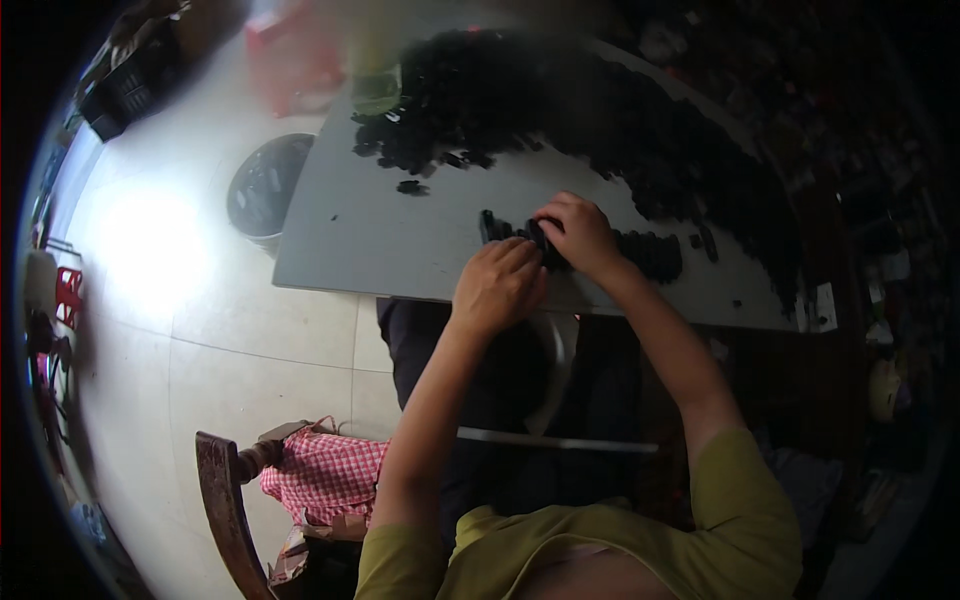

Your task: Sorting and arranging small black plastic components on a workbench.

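Note:
At the near edge of a grey table, my two hands meet over a row of small black parts (648, 256). My right hand (582, 232) is closed, thumb and fingers pinching one black part (537, 234) tilted on edge. My left hand (500, 282) lies just left of it, fingers bent and pressed together at the same row; its fingertips partly hide the parts under them. Another black part (487, 226) stands upright at the row's left end. The exact kind of these parts is too dark and small to make out.
A large heap of similar black parts (620, 125) spreads over the far and right side of the table (330, 245). A few loose ones (412, 187) lie before it. Left of the table is a round bucket (268, 185); a wooden chair (222, 480) with pink checked cloth (330, 475) stands at lower left.

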Demonstrator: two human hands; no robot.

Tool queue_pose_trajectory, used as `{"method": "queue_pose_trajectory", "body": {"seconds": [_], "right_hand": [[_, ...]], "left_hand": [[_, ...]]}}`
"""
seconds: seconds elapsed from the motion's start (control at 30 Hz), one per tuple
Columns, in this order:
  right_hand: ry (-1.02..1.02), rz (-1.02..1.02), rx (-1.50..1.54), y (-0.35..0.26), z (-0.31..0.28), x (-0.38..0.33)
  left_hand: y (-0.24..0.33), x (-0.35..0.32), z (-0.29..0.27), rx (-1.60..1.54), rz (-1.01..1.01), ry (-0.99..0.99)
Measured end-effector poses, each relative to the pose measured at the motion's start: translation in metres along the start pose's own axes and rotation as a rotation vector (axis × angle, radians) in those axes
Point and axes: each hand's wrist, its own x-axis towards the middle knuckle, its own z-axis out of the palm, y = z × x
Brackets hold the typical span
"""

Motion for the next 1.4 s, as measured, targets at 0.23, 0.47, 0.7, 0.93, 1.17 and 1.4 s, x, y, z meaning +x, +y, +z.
{"method": "queue_pose_trajectory", "body": {"seconds": [0.23,0.47,0.7,0.93,1.17,1.4], "right_hand": [[0.007,-0.109,-0.205,0.001,0.001,-0.014],[-0.097,-0.085,-0.255,-0.01,-0.002,-0.022],[-0.118,-0.066,-0.235,-0.013,-0.011,-0.017],[-0.142,-0.136,-0.258,-0.012,-0.018,-0.028],[-0.165,-0.125,-0.322,-0.026,-0.016,-0.018],[0.009,-0.046,-0.11,0.055,-0.01,-0.002]], "left_hand": [[-0.001,-0.022,0.019,-0.132,-0.158,-0.208],[0.002,-0.021,0.018,-0.078,0.0,0.002],[-0.003,-0.017,0.021,-0.044,0.009,-0.006],[0.001,-0.01,0.011,-0.051,0.008,-0.02],[0.002,-0.012,0.009,-0.019,0.049,0.014],[-0.004,-0.016,0.015,-0.019,0.019,-0.014]]}}
